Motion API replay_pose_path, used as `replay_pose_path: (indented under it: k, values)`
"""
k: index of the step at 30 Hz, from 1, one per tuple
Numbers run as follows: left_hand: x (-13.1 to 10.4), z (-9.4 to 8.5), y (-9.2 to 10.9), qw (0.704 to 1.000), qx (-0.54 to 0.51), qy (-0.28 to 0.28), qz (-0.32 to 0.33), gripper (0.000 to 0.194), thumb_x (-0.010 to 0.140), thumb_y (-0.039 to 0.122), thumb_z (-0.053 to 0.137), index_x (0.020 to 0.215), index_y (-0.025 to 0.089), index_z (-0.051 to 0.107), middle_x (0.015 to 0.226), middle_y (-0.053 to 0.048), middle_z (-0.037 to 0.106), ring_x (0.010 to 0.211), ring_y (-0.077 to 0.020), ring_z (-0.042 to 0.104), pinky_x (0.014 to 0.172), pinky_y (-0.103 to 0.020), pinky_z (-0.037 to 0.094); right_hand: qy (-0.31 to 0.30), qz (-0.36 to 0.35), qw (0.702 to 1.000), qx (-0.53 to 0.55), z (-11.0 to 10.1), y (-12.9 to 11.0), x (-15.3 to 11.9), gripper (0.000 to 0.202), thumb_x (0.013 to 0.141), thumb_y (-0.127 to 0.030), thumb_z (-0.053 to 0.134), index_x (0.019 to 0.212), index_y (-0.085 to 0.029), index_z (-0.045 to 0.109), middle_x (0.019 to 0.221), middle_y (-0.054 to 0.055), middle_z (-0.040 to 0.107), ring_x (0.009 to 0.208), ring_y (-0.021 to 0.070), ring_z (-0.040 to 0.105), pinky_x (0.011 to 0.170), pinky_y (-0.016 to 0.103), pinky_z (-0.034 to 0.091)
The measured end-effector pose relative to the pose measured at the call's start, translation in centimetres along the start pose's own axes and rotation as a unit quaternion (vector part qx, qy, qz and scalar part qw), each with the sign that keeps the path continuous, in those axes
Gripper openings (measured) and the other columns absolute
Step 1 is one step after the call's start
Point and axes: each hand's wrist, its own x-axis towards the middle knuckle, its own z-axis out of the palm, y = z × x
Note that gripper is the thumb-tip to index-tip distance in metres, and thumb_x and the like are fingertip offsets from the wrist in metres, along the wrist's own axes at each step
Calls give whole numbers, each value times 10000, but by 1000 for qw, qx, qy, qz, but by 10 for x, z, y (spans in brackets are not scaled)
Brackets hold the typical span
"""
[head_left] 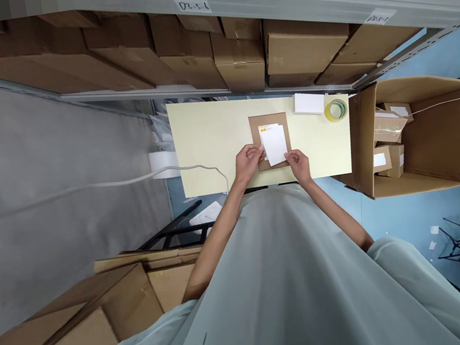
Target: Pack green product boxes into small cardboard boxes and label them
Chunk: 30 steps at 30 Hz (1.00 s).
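A flat brown cardboard piece [254, 125] lies on the pale yellow table [211, 135]. Over it is a white sheet [275, 145], slightly tilted, covering part of another white paper with a small orange-yellow print at its top. My left hand [248, 162] is at the left edge of the papers, thumb and fingers pinched together there. At the sheet's lower right corner, my right hand [299, 165] pinches the white sheet between thumb and fingers. What exactly the left fingertips hold is too small to make out.
A white stack [308, 103] and a tape roll [336, 110] sit at the table's back right. A large open carton [436, 136] with small boxes stands right. Shelving [296, 12] with boxes overhangs the back; a cable [128, 182] crosses from the left.
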Motion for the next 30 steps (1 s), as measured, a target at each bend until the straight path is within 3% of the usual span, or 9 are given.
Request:
replay_pose_path:
  k: [3, 9, 16, 21, 30]
  values:
    - [-1, 2, 1, 1000, 31, -5, 2, 508, 812, 705, 882, 920, 231, 739, 905, -53, 807, 868, -244, 777, 892, -427, 673, 6, -1, 1000, -12, 3, -1, -2, 532, 866, -779, 737, 953, -259, 671, 924, 65, 774, 934, 257, 743, 929, 415, 634]
    - [4, 4, 2, 990, 125, 32, 48, 315, 904, 536, 829, 879, 230, 757, 961, -59, 821, 925, -247, 759, 938, -398, 631, 18, -24, 997, -68, 4, -8, -9, 508, 957, -773, 662, 947, -265, 669, 914, 67, 781, 897, 259, 742, 888, 400, 625]
    - [16, 8, 6, 980, 193, 38, 42, 180, 957, 400, 732, 885, 235, 726, 997, -47, 826, 964, -223, 739, 961, -356, 605, -37, -40, 974, -220, 0, -24, 0, 264, 1112, -533, 542, 1016, -291, 586, 882, 8, 766, 794, 234, 717, 788, 354, 541]
    - [24, 6, 10, 971, 234, 41, 15, 161, 962, 355, 723, 868, 225, 715, 992, -52, 818, 904, -206, 716, 938, -347, 579, -41, -44, 969, -240, 6, -27, 3, 223, 1102, -444, 548, 953, -279, 557, 822, -13, 696, 762, 209, 665, 775, 323, 509]
    - [28, 3, 13, 958, 287, 24, -14, 198, 973, 384, 716, 867, 216, 726, 893, -35, 774, 834, -196, 672, 853, -322, 542, -21, -28, 969, -246, 11, -25, 9, 187, 1078, -389, 572, 937, -268, 585, 822, -8, 713, 781, 209, 678, 793, 318, 519]
